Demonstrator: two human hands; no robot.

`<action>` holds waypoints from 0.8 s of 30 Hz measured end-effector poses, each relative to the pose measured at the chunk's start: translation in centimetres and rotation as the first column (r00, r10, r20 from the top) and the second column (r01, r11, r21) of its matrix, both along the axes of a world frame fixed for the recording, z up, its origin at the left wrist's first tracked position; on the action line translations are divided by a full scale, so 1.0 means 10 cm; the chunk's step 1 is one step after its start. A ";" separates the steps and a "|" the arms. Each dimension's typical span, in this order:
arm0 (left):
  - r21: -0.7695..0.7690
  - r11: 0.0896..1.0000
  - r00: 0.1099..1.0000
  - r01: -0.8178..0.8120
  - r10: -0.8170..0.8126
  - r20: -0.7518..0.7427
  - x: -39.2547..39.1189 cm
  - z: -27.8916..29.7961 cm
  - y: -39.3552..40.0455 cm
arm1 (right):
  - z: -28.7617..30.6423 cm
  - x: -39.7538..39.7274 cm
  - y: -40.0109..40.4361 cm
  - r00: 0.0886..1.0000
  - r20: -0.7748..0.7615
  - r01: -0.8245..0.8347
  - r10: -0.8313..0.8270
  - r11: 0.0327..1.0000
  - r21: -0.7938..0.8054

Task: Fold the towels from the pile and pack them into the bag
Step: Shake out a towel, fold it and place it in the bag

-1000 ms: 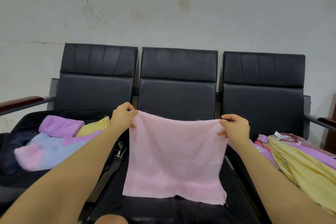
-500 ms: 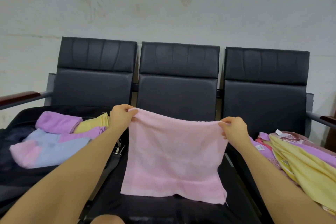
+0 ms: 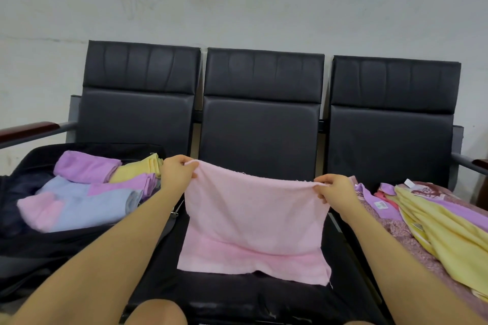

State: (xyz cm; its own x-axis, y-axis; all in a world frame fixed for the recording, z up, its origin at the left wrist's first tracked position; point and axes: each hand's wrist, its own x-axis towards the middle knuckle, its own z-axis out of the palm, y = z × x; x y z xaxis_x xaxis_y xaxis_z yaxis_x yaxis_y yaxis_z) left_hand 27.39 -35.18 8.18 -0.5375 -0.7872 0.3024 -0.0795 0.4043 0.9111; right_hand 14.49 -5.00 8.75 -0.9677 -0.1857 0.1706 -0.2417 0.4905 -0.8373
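Your left hand (image 3: 177, 172) pinches the top left corner of the pale pink terry towel (image 3: 253, 221); your right hand (image 3: 333, 188) pinches the top right corner. The towel hangs between them over the middle seat of the black padded three-seat bench (image 3: 260, 124), its lower edge lying on the seat cushion.

Change over the last second: both hands have dropped slightly and the right one sits lower than the left, so the top edge now sags in the middle where it was nearly taut before. The towel's lower band has stayed put on the seat.

Reading: you appear to be lowering the towel flat for a fold, or bringing the top edge down to meet the bottom. The fold itself is not yet made.

The open black fabric bag (image 3: 23, 240) on the left seat already holds folded lilac, yellow, blue and pink towels (image 3: 87, 192). The unfolded pile of yellow and purple towels (image 3: 435, 221) waits on the right seat, so several remain.
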 end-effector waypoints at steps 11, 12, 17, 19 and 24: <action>-0.007 0.999 0.995 -0.053 0.052 -0.089 0.02 0.08 0.04 | 0.12 0.01 0.06 0.993 -0.069 0.090 -0.100 0.987 -0.131; -0.007 0.998 0.992 -0.061 0.060 -0.113 0.04 0.13 0.05 | 0.15 0.02 0.05 0.989 -0.085 0.105 -0.119 0.983 -0.151; -0.056 0.990 0.970 -0.130 0.115 -0.213 0.14 0.46 0.13 | 0.44 0.14 0.03 0.964 -0.219 0.069 -0.149 0.940 -0.335; -0.087 0.986 0.955 -0.141 0.113 -0.273 0.18 0.64 0.19 | 0.61 0.22 0.03 0.940 -0.289 0.050 -0.181 0.912 -0.407; -0.147 0.966 0.924 -0.214 0.152 -0.350 0.25 1.07 0.32 | 1.04 0.38 0.01 0.873 -0.400 0.032 -0.278 0.851 -0.524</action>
